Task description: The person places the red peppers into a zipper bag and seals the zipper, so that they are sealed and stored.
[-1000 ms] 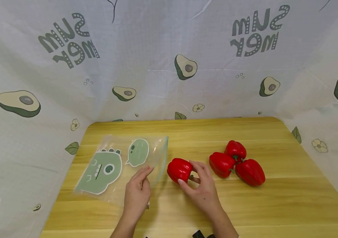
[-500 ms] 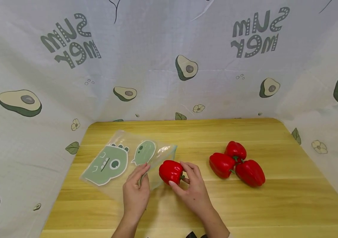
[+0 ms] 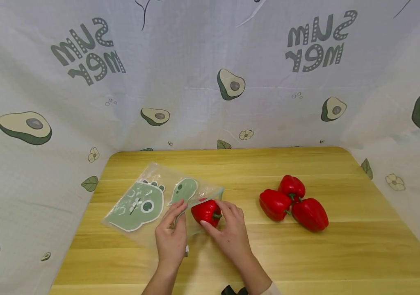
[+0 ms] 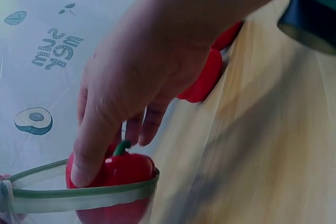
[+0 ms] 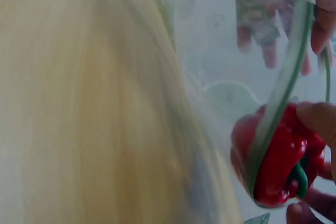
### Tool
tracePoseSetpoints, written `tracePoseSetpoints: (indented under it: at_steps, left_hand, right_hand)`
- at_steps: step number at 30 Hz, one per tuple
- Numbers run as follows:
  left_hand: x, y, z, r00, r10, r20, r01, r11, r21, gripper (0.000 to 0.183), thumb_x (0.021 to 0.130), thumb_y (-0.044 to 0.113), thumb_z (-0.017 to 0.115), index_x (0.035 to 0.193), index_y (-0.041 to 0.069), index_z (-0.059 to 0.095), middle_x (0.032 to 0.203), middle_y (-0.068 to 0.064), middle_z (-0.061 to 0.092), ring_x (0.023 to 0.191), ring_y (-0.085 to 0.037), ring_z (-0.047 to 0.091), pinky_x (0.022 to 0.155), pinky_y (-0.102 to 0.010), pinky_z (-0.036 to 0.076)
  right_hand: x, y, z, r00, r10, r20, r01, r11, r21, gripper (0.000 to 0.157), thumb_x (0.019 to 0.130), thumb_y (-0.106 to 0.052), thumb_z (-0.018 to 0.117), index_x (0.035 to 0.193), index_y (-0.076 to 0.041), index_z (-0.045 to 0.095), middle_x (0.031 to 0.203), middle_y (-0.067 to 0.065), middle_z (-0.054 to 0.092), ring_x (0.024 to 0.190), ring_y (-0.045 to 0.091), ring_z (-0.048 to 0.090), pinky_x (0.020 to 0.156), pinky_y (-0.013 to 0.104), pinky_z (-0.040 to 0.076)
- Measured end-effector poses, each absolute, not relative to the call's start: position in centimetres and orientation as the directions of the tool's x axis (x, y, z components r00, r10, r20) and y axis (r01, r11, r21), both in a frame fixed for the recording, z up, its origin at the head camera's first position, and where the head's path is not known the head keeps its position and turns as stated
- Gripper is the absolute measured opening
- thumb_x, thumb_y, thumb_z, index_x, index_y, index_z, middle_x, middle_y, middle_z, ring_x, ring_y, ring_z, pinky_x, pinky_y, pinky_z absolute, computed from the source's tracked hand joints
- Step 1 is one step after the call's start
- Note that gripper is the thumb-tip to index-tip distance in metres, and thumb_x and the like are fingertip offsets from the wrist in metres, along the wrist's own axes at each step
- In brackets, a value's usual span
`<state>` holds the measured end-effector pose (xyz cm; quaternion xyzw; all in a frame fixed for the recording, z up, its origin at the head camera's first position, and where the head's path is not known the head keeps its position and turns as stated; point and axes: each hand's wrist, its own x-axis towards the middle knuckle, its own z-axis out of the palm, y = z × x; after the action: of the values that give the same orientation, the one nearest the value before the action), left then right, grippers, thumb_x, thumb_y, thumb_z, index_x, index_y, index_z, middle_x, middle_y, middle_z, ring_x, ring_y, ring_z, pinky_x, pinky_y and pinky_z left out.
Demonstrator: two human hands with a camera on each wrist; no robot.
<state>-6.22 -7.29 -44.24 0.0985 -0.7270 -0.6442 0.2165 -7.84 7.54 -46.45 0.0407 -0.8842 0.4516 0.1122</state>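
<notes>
A clear zip bag (image 3: 136,209) with green cartoon prints lies tilted on the table, its mouth facing right. My left hand (image 3: 171,241) pinches the near rim of that mouth. My right hand (image 3: 230,235) grips a red bell pepper (image 3: 205,212) by its stem end. The pepper is partly inside the bag mouth, green stem pointing outward. In the left wrist view, the green zip rim (image 4: 89,198) runs across the pepper (image 4: 118,203) below my right hand (image 4: 136,72). The right wrist view shows the rim (image 5: 278,103) crossing the pepper (image 5: 286,161).
Several more red bell peppers (image 3: 275,204) lie clustered at the right of the wooden table (image 3: 361,246). A white cloth with avocado prints (image 3: 232,84) hangs behind and at both sides. A black object (image 3: 233,290) shows at the bottom edge, by the right forearm.
My right hand has moved left with the bell pepper, from beside the bag into its mouth. The bag has shifted right and turned slightly, and its mouth now stands around the pepper.
</notes>
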Motion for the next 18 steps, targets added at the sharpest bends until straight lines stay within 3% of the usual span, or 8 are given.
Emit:
tracePoseSetpoints:
  at_steps: [3, 6, 11, 15, 18]
  left_hand:
    - [-6.3, -7.0, -44.2, -0.894, -0.426, 0.138, 0.101, 0.109, 0.989, 0.025, 0.094, -0.005, 0.062, 0.109, 0.005, 0.079, 0.129, -0.009, 0.072, 0.140, -0.038, 0.053, 0.118, -0.047, 0.037]
    - [-6.3, -6.8, -44.2, -0.901, -0.420, 0.109, 0.081, 0.084, 0.993, 0.027, 0.094, -0.006, 0.060, 0.110, 0.005, 0.079, 0.131, -0.009, 0.071, 0.141, -0.037, 0.051, 0.117, -0.048, 0.037]
    - [-6.2, -6.7, -44.2, -0.911, -0.405, 0.081, 0.066, 0.051, 0.997, 0.029, 0.095, -0.005, 0.059, 0.113, 0.006, 0.078, 0.134, -0.013, 0.069, 0.144, -0.036, 0.048, 0.116, -0.048, 0.039]
    - [-6.1, -6.6, -44.3, -0.915, -0.397, 0.072, 0.063, 0.036, 0.997, 0.030, 0.095, -0.005, 0.059, 0.115, 0.008, 0.078, 0.136, -0.013, 0.068, 0.143, -0.033, 0.050, 0.114, -0.044, 0.041]
    - [-5.9, -6.6, -44.5, -0.915, -0.395, 0.079, 0.071, 0.034, 0.997, 0.031, 0.095, -0.006, 0.059, 0.115, 0.008, 0.077, 0.136, -0.013, 0.068, 0.141, -0.032, 0.051, 0.113, -0.030, 0.042]
  right_hand:
    - [-7.9, 6.8, -46.7, -0.977, 0.072, 0.202, -0.131, 0.545, -0.828, 0.068, 0.080, -0.028, 0.089, 0.138, -0.008, 0.060, 0.128, 0.010, 0.063, 0.110, 0.022, 0.062, 0.090, 0.040, 0.058]
    - [-8.0, 6.1, -47.1, -0.990, 0.096, 0.107, -0.058, 0.414, -0.908, 0.066, 0.083, -0.026, 0.086, 0.138, -0.004, 0.057, 0.129, 0.012, 0.062, 0.107, 0.023, 0.068, 0.088, 0.033, 0.061]
    - [-7.9, 5.5, -48.0, -0.999, 0.036, 0.012, -0.002, 0.262, -0.965, 0.041, 0.090, -0.019, 0.079, 0.124, -0.004, 0.062, 0.135, 0.016, 0.060, 0.119, 0.031, 0.067, 0.093, 0.031, 0.058]
    - [-7.7, 5.7, -48.4, -0.996, -0.017, 0.089, -0.089, 0.362, -0.928, 0.021, 0.094, -0.013, 0.073, 0.113, -0.004, 0.070, 0.141, 0.018, 0.059, 0.124, 0.036, 0.064, 0.094, 0.039, 0.058]
    - [-7.7, 6.1, -48.2, -0.989, -0.058, 0.139, -0.150, 0.453, -0.879, 0.024, 0.098, -0.014, 0.068, 0.118, -0.004, 0.072, 0.143, 0.018, 0.060, 0.123, 0.036, 0.065, 0.096, 0.046, 0.057]
